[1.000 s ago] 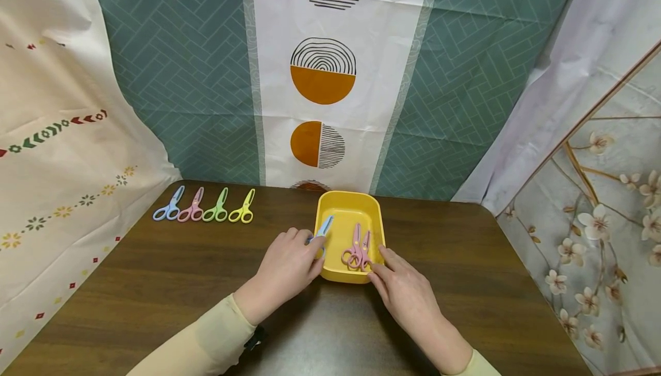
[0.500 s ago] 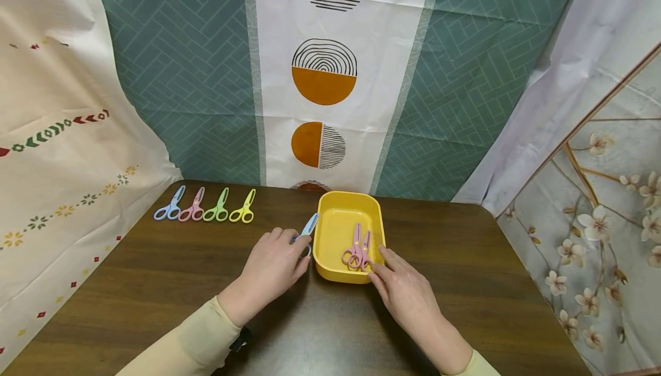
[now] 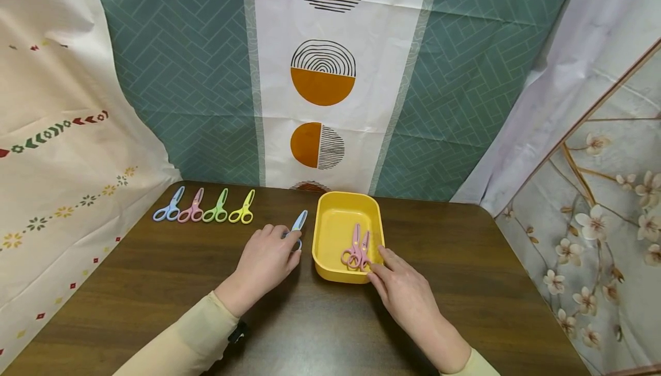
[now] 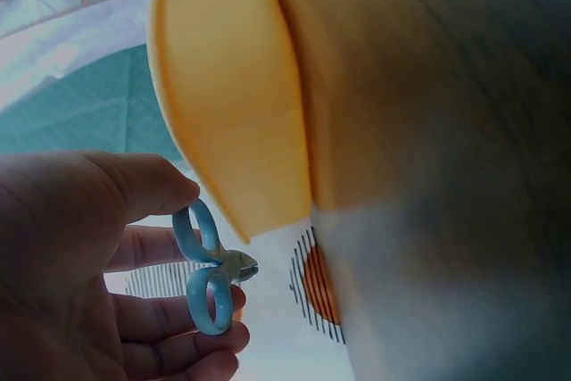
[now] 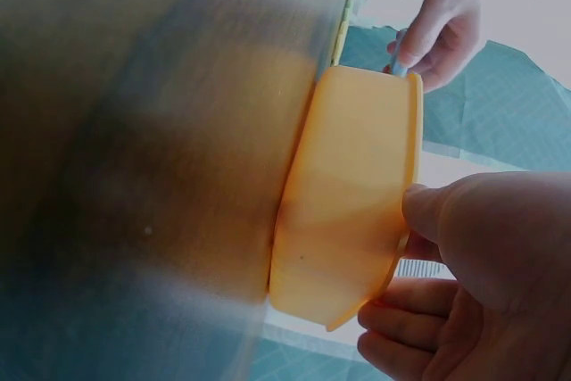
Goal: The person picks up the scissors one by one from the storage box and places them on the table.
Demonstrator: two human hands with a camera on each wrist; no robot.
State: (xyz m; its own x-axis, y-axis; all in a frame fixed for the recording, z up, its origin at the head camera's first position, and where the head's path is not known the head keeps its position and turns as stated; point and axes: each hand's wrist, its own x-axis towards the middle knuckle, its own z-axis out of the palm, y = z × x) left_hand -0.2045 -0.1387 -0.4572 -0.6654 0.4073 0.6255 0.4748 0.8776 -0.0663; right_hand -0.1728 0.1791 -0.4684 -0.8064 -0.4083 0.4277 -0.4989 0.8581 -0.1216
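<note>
A: Grip in head view?
B: Holding blue scissors (image 3: 299, 222) in left hand (image 3: 263, 258), left of centre, near yellow tray (image 3: 330, 238) with two pink scissors (image 3: 356, 241) inside; pinching tray's lower-right corner with right hand (image 3: 405, 290).
A: Left wrist view?
B: Pinching blue scissors, lower left.
A: Right wrist view?
B: Pinching tray, right of centre; holding blue scissors, upper right.

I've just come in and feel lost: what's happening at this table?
A person's left hand holds blue scissors just left of a yellow tray, while the right hand holds the tray's rim. Two pairs of pink scissors lie inside. Farther left, four more pairs lie in a row on the table.
</note>
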